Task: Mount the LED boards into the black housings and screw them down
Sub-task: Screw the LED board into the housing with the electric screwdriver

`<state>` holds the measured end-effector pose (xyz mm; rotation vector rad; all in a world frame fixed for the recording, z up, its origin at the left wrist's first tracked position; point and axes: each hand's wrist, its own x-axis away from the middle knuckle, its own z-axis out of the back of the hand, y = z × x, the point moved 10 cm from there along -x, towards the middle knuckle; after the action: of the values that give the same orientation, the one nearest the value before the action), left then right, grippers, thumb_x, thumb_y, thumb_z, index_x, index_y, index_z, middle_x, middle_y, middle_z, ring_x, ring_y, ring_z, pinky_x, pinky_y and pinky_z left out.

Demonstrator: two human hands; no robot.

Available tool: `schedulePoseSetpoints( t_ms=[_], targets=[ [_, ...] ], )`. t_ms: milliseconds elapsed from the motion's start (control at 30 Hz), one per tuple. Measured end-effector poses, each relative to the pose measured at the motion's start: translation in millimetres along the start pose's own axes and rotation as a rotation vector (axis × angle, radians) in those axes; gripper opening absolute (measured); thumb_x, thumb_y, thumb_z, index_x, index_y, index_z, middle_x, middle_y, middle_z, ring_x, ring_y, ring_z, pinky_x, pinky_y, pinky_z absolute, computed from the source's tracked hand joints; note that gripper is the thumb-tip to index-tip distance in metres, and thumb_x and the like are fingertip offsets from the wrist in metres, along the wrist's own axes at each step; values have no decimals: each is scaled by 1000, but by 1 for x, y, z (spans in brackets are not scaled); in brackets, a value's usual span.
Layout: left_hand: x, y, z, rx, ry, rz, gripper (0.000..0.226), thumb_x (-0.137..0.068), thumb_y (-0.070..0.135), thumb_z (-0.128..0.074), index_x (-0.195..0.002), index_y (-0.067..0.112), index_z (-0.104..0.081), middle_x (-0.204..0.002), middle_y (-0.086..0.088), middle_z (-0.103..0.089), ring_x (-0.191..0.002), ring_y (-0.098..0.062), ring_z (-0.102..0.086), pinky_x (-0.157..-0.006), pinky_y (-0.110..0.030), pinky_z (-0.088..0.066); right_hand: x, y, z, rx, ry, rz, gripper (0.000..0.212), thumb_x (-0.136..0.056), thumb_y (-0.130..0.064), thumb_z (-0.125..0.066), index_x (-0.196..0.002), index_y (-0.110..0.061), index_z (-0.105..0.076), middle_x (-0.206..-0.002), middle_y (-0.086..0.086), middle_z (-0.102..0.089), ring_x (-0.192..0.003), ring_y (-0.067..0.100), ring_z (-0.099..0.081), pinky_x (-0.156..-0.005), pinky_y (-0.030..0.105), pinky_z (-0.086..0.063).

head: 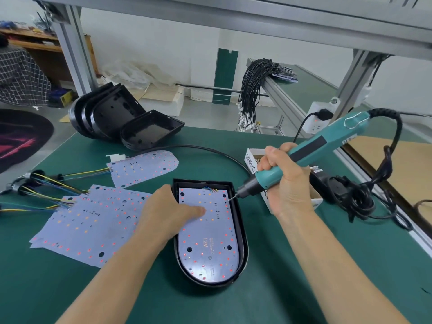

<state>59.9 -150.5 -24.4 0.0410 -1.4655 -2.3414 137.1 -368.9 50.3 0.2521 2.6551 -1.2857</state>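
A black housing [243, 249] lies on the green mat in front of me with a white LED board [210, 244] seated inside it. My left hand [170, 211] rests flat on the board's upper left part, fingers straight and pressing it down. My right hand [287, 181] grips a teal electric screwdriver [304, 150]. Its bit tip touches the board's upper right edge. Several loose LED boards [93, 220] with coloured wires lie to the left. Another board [145, 167] lies behind them.
Several empty black housings [112, 113] are stacked at the table's back left, one [152, 130] lying open. A white cardboard box of screws [253, 160] sits behind my right hand. The screwdriver's black power supply and coiled cable [355, 197] lie at the right. A bundle of black cables [254, 90] hangs beyond the table.
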Motion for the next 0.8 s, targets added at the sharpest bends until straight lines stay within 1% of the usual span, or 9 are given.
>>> schedulePoseSetpoints(
  t_ms=[233, 333, 400, 533, 600, 667, 733, 767, 800],
  targets=[
    [1, -1, 1, 23, 10, 8, 41, -46, 33, -73, -79, 10, -66, -77, -7, -73, -75, -27, -69, -75, -45, -57, -3, 6, 0, 26, -9, -22, 29, -70, 0, -65, -65, -19, -44, -47, -4, -42, -44, 14, -41, -53, 24, -40],
    [-1, -4, 1, 12, 20, 7, 34, -56, 25, -83, -79, 9, -66, -77, -8, -72, -75, -28, -69, -72, -43, -57, -5, 8, -1, 45, -19, -18, 29, -70, 1, -64, -68, -18, -43, -45, -4, -43, -43, 13, -41, -52, 24, -39],
    [-3, -5, 1, -3, 28, 5, 29, -63, 20, -85, -82, 9, -65, -78, -6, -72, -76, -27, -69, -73, -43, -57, -6, 8, -4, 65, -38, -9, 29, -69, 1, -64, -68, -17, -43, -45, -5, -43, -42, 13, -41, -52, 24, -39],
    [-7, -5, -2, -33, 25, 26, 34, -64, 22, -83, -89, 9, -64, -85, -5, -70, -80, -26, -67, -77, -44, -56, -7, 11, -17, 159, -114, -2, 28, -67, 0, -67, -64, -22, -49, -48, -4, -46, -45, 14, -41, -56, 25, -41],
    [-7, -5, -2, -49, 30, 41, 38, -64, 23, -83, -91, 7, -63, -87, -7, -70, -82, -27, -66, -79, -45, -55, -8, 15, -25, 186, -202, -32, 29, -64, -8, -75, -64, -24, -51, -53, -2, -47, -50, 16, -41, -61, 28, -42],
    [-7, -5, -1, -57, 33, 49, 39, -64, 23, -83, -92, 6, -63, -88, -8, -70, -82, -28, -66, -79, -46, -55, -7, 20, -34, 195, -304, -83, 32, -59, -31, -86, -63, -27, -55, -57, -3, -49, -56, 17, -44, -65, 29, -42],
    [-6, -6, -1, -59, 31, 53, 39, -65, 23, -83, -93, 6, -62, -89, -9, -70, -83, -29, -66, -80, -46, -55, -6, 21, -36, 195, -346, -119, 39, -52, -54, -87, -60, -28, -59, -59, -3, -50, -59, 16, -45, -68, 28, -44],
    [-5, -6, -1, -57, 29, 53, 38, -65, 23, -83, -92, 6, -63, -89, -9, -70, -83, -29, -66, -80, -46, -55, -7, 20, -34, 191, -344, -122, 38, -54, -55, -86, -60, -27, -60, -59, -2, -49, -59, 17, -45, -69, 29, -44],
    [-5, -6, -1, -54, 27, 53, 36, -65, 22, -83, -92, 6, -63, -88, -8, -70, -82, -29, -66, -80, -46, -55, -8, 19, -33, 189, -341, -120, 34, -59, -47, -85, -60, -26, -58, -59, -1, -48, -59, 17, -44, -69, 30, -43]
  ],
)
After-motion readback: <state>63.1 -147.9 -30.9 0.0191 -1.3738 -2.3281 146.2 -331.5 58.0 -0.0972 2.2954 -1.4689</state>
